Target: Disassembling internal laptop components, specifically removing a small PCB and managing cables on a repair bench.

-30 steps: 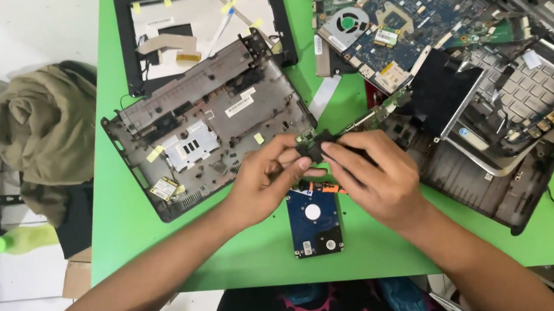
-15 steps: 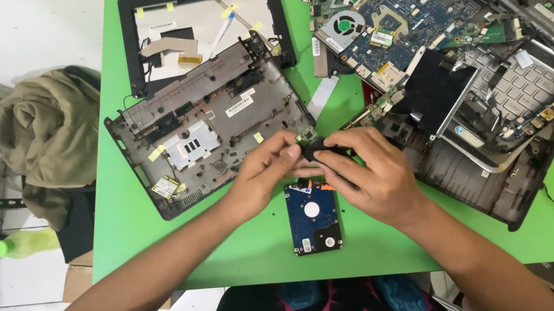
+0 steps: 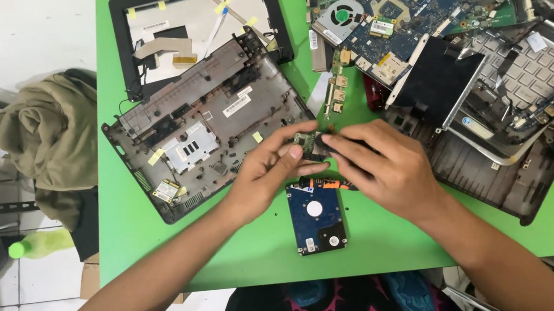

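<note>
My left hand (image 3: 268,171) and my right hand (image 3: 384,165) meet over the green table (image 3: 161,260), both pinching one small green circuit board (image 3: 310,145) between their fingertips. Just below the hands lies a blue hard drive (image 3: 316,217), flat on the table, with an orange-handled tool (image 3: 329,183) partly hidden under my right hand. A grey laptop bottom case (image 3: 203,126) lies to the left of my hands, touching my left fingers' side.
A black screen bezel (image 3: 197,14) lies at the back. A blue motherboard with a fan (image 3: 401,5) and stacked laptop shells (image 3: 516,90) crowd the right. An olive cloth (image 3: 48,142) and a green bottle (image 3: 41,244) sit left of the table.
Both hands stay together on the small board, shifting slightly; the fingers have closed tighter around it. The view has moved a little.
</note>
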